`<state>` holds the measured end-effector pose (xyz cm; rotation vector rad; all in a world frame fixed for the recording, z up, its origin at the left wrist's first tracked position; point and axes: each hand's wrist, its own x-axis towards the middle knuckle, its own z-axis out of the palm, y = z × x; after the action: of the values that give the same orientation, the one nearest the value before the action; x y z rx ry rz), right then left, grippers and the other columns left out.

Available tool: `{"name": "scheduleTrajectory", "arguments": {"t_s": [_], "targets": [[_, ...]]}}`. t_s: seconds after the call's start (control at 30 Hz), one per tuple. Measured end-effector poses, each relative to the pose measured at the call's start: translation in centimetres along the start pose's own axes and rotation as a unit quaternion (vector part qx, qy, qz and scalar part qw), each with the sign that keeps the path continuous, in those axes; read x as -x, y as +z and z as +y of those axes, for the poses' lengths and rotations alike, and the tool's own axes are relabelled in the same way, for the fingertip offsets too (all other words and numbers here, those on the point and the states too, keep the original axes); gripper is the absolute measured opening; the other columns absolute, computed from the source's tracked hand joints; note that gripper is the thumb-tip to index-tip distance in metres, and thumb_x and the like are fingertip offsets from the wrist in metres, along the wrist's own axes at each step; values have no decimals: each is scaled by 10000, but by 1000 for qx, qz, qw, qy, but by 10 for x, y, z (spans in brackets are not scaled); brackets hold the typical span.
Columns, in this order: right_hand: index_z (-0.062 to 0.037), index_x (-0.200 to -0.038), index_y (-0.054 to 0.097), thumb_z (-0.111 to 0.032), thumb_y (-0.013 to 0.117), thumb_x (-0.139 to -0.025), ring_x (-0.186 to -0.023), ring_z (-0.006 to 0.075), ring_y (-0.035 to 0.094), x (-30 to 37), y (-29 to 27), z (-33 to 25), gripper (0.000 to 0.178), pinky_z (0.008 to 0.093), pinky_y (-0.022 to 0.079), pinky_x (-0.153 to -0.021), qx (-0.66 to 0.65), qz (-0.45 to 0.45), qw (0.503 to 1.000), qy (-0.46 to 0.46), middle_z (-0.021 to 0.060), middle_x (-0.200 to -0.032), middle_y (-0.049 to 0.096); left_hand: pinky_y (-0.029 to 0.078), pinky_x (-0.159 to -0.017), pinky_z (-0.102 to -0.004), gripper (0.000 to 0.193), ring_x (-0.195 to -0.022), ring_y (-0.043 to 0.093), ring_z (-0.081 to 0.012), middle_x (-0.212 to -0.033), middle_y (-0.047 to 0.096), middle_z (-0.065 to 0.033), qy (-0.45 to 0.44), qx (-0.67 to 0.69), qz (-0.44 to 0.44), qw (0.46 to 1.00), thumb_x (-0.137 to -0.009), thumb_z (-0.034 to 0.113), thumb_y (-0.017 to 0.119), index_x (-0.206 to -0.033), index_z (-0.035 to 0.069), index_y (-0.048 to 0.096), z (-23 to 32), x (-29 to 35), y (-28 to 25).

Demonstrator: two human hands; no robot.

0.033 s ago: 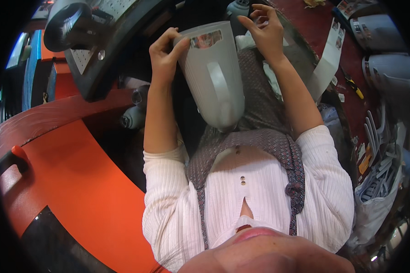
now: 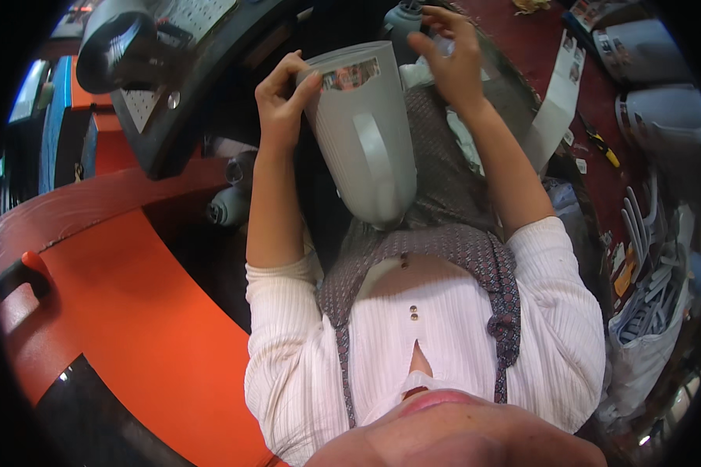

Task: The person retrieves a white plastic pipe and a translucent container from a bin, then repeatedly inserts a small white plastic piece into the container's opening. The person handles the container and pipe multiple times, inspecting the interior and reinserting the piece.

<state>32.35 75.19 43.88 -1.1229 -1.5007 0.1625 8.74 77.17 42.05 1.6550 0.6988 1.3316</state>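
Observation:
My left hand (image 2: pixel 282 97) grips a grey plastic jug (image 2: pixel 349 144) by its wide upper edge, thumb on the outside beside a printed sticker (image 2: pixel 353 75). The jug is tilted over my lap, its long handle (image 2: pixel 375 152) facing up and its narrower end toward me. To the right of the jug and apart from it, my right hand (image 2: pixel 458 66) is raised with thumb and fingers spread, nothing seen between them. Just behind its fingertips stands a grey rounded container (image 2: pixel 404 19).
A strip of stickers (image 2: pixel 551 101) on white backing and a yellow-black cutter (image 2: pixel 602 148) lie on the dark red surface at right. Several grey jugs (image 2: pixel 666 121) stand beyond. Loose handles fill a white bag (image 2: pixel 627 358). At left are an orange panel (image 2: pixel 144 319) and a dark machine (image 2: pixel 160 128).
My right hand has shifted slightly, its fingertips a little lower and to the left. The jug's far edge has dipped slightly in my left hand.

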Motion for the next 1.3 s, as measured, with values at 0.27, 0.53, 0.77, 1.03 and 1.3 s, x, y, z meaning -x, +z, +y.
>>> {"name": "scheduleTrajectory", "arguments": {"t_s": [0.27,0.53,0.77,1.03,1.3], "targets": [[-27,-759,693,-598,694,-876,-697,145,622,13,-64,63,584,376,494,-620,-194,95,943,253,58,-739,670,158,-1215,-593,611,-1506,183,-434,-1625,193,-251,80,227,-171,955,-955,481,592,-1516,295,437,93,49,25],[-42,-1153,706,-451,607,-957,-1153,319,610,145,-63,46,464,426,478,-966,-115,-405,822,382,176,-1210,676,398,-1081,-642,693,-1191,601,-436,-1234,591,-280,222,-212,9,952,-827,651,684,-1165,95,444,109,86,24],[-139,-1270,624,-110,613,-815,-1059,301,631,127,-344,195,457,442,526,-872,676,-232,693,96,97,-1110,653,504,-972,-575,451,-1143,621,-405,-1184,628,-261,124,-97,174,972,-889,443,699,-984,70,462,87,80,-38],[-62,-1276,610,-157,521,-1016,-593,134,554,97,-193,22,291,268,446,-513,-45,-224,906,356,40,-830,628,503,-1021,-449,1202,-1150,656,-291,-1188,681,-179,26,-81,-206,975,-537,371,987,-1496,60,333,38,74,33],[-96,-1226,664,-191,690,-793,-670,142,557,23,-122,-85,444,284,421,-557,264,-347,775,-457,1,-784,538,491,-1026,-385,1409,-1060,697,-281,-1149,711,-153,3,26,-379,925,-496,248,984,-1614,120,136,67,40,49]]}}
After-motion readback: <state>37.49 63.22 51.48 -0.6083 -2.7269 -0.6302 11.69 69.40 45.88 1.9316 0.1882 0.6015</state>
